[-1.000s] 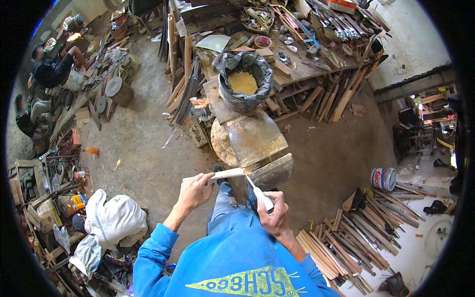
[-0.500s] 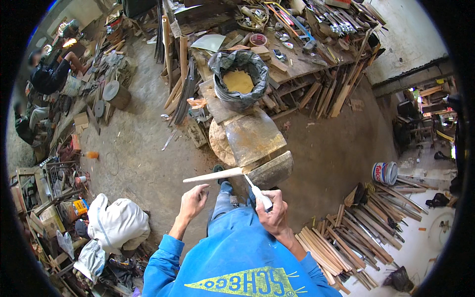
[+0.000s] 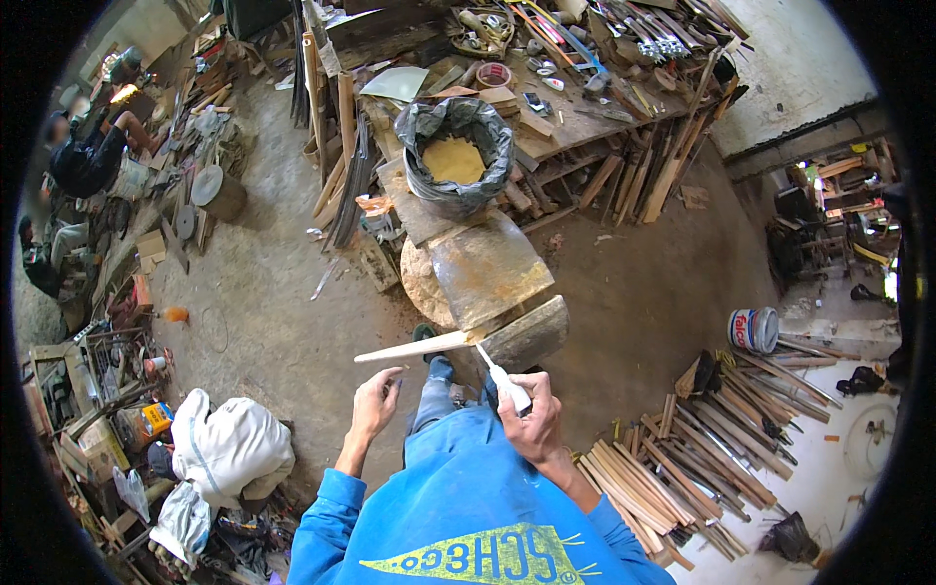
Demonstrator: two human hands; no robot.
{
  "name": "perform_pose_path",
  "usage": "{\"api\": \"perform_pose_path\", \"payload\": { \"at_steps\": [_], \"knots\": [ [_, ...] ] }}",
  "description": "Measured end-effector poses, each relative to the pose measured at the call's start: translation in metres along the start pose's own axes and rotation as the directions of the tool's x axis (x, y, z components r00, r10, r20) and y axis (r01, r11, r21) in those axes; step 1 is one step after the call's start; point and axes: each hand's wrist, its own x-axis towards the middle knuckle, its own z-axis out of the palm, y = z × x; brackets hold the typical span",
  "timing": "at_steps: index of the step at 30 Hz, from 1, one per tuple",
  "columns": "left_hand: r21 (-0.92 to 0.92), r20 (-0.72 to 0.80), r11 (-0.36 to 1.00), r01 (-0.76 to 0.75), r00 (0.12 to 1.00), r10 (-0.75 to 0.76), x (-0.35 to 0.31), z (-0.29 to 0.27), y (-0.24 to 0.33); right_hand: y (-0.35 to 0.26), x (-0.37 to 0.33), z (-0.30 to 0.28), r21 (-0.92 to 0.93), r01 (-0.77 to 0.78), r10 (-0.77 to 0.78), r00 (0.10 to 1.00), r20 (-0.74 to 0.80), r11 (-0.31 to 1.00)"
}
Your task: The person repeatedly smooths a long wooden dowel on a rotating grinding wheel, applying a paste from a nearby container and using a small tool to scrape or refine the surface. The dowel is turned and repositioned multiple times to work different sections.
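Note:
My right hand [image 3: 534, 419] is wrapped round a white squeeze bottle [image 3: 510, 390] with a long thin nozzle. The nozzle tip sits at the right end of a pale, tapered wooden stick [image 3: 414, 347]; whether it touches is too small to tell. That end of the stick rests by the gap between a wide worn board [image 3: 492, 265] and a thick dark wooden block [image 3: 526, 336]. Just below the stick's free left end, my left hand [image 3: 373, 405] is apart from it, holding nothing, with fingers loosely bent and apart.
Beyond the board stands a bucket [image 3: 455, 190] lined with a black bag, yellowish powder inside. A cluttered workbench [image 3: 575, 136] lies behind it. Wooden strips [image 3: 634, 487] lie at lower right near a paint bucket [image 3: 754, 330]. A white sack [image 3: 234, 448] sits at left; other people are far left.
The whole view has shifted slightly. My left hand has dropped a little away from the stick. My right hand keeps the bottle's nozzle at the same end of the stick.

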Motion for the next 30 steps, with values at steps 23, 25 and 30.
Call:
{"api": "perform_pose_path", "payload": {
  "at_steps": [23, 25, 30],
  "knots": [
    [-0.030, -0.013, 0.999, 0.013, 1.000, -0.013, 0.007, 0.002, -0.011, -0.023, 0.010, 0.004, 0.010, -0.119, 0.120, 0.991, -0.060, 0.993],
    [-0.041, -0.017, 0.999, 0.008, 1.000, -0.008, 0.007, 0.003, -0.016, -0.024, 0.012, 0.006, 0.023, -0.147, 0.149, 0.985, -0.082, 0.989],
    [-0.047, -0.017, 0.998, 0.039, 0.999, -0.040, 0.010, 0.001, -0.013, -0.024, 0.010, 0.007, 0.015, -0.129, 0.130, 0.989, -0.066, 0.991]
  ]
}}
